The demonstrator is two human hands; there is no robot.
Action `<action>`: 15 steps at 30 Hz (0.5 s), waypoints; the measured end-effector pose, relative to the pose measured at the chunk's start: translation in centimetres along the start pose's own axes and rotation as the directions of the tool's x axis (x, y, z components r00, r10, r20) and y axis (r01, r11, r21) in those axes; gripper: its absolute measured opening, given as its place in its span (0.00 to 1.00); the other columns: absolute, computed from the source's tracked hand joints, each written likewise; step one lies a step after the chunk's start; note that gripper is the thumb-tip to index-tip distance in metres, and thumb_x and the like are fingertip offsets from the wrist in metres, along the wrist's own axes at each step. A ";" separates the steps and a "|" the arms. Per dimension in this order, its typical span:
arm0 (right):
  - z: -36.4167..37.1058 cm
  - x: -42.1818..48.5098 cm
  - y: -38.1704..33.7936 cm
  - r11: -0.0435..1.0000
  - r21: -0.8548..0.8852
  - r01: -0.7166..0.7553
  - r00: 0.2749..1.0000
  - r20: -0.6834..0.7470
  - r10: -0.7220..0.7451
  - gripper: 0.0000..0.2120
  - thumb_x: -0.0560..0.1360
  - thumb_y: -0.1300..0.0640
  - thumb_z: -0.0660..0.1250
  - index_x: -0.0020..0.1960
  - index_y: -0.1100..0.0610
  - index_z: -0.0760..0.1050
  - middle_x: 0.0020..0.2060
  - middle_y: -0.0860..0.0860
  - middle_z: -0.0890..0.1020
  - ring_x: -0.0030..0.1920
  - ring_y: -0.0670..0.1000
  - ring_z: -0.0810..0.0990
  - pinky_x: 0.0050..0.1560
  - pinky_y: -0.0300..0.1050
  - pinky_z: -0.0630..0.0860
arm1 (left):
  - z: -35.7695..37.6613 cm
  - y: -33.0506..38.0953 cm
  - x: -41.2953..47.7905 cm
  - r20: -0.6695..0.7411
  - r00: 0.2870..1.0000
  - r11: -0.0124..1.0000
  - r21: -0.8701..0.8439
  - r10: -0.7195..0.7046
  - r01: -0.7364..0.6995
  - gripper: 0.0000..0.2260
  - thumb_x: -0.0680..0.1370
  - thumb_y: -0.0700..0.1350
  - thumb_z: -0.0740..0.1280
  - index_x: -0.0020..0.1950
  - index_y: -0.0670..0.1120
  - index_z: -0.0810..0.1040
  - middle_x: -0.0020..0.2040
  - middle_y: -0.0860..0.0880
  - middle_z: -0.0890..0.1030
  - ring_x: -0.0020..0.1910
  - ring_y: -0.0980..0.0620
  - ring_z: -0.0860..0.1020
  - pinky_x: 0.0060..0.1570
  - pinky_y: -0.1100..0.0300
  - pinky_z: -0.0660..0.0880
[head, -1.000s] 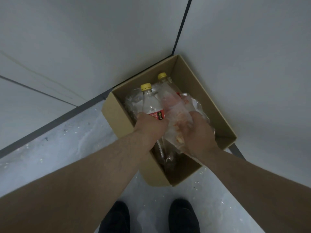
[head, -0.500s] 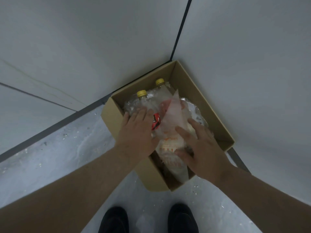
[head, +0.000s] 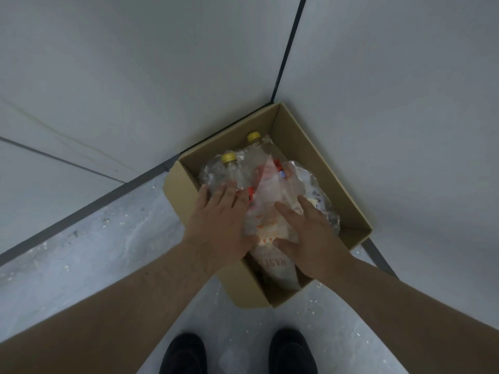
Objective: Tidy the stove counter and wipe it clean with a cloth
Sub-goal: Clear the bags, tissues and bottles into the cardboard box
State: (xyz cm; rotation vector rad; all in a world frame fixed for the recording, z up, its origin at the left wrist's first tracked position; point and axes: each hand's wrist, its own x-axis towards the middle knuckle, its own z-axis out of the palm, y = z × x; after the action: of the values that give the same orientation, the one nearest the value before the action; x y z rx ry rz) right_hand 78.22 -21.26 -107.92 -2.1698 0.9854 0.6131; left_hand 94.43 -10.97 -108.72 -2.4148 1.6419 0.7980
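A brown cardboard box [head: 299,136] stands on the floor in a room corner. Inside lie two clear plastic bottles with yellow caps, the nearer bottle [head: 232,171] with a red label and the farther bottle [head: 255,147] behind it, plus a translucent plastic bag [head: 270,211] with orange print and crumpled clear plastic [head: 316,190]. My left hand [head: 218,220] hovers flat with straight fingers over the nearer bottle. My right hand [head: 313,236] spreads over the plastic bag, fingers straight. Neither hand grips anything.
White walls [head: 135,76] meet behind the box at a dark seam [head: 286,49]. The floor [head: 81,252] is pale grey with scattered crumbs. Two black shoes [head: 186,354] stand at the bottom edge, just in front of the box.
A second ago both hands gripped the bottle and bag inside the box. They let go, opened flat and have drawn back slightly toward me; the items stay in the box.
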 end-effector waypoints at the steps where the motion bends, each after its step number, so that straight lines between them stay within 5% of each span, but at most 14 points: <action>1: -0.7 -0.5 -0.3 0.999 0.045 0.003 1.000 -0.011 -0.003 0.31 0.78 0.42 0.64 0.77 0.38 0.53 0.79 0.50 0.49 0.78 0.56 0.49 0.75 0.52 0.55 | -0.7 -0.1 -0.5 -0.004 1.000 0.999 -0.035 0.007 -0.007 0.39 0.75 0.67 0.58 0.78 0.49 0.50 0.80 0.46 0.51 0.78 0.47 0.48 0.76 0.44 0.43; 5: -4.4 -2.8 -2.2 0.968 0.245 0.062 0.993 -0.111 -0.036 0.25 0.80 0.43 0.59 0.75 0.44 0.61 0.75 0.45 0.64 0.74 0.45 0.60 0.76 0.49 0.60 | -5.2 -0.5 -2.8 0.004 0.999 0.938 -0.345 0.043 -0.039 0.38 0.74 0.69 0.55 0.79 0.51 0.53 0.80 0.50 0.51 0.78 0.51 0.48 0.75 0.53 0.49; 9: -8.8 -5.5 -5.2 0.922 0.375 0.099 0.979 -0.201 -0.023 0.22 0.80 0.46 0.61 0.73 0.45 0.67 0.66 0.41 0.75 0.67 0.42 0.72 0.69 0.49 0.71 | -11.3 -0.8 -5.4 -0.044 0.996 0.845 -0.527 0.073 -0.086 0.31 0.72 0.70 0.54 0.72 0.59 0.64 0.70 0.56 0.69 0.68 0.55 0.67 0.66 0.53 0.69; 11: -11.3 -7.0 -7.2 0.902 0.420 0.097 0.975 -0.221 -0.002 0.18 0.80 0.48 0.62 0.70 0.45 0.71 0.61 0.40 0.78 0.61 0.43 0.76 0.62 0.52 0.76 | -14.7 -0.7 -7.1 -0.084 0.996 0.836 -0.544 0.035 -0.075 0.27 0.75 0.64 0.60 0.73 0.58 0.64 0.68 0.58 0.70 0.67 0.58 0.68 0.64 0.59 0.68; 15: -16.5 -11.4 -11.0 0.900 0.421 0.110 0.968 -0.250 -0.001 0.13 0.79 0.49 0.64 0.64 0.43 0.74 0.56 0.38 0.79 0.58 0.41 0.77 0.61 0.49 0.77 | -21.9 -0.1 -11.0 -0.103 0.994 0.889 -0.457 -0.043 -0.009 0.33 0.73 0.65 0.56 0.77 0.57 0.58 0.74 0.59 0.64 0.71 0.59 0.62 0.60 0.69 0.58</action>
State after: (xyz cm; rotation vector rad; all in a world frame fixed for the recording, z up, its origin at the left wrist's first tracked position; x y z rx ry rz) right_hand 82.24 -22.58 -85.49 -1.8876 1.0647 0.0783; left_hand 99.31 -10.03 -84.76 -2.8239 1.6124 1.1869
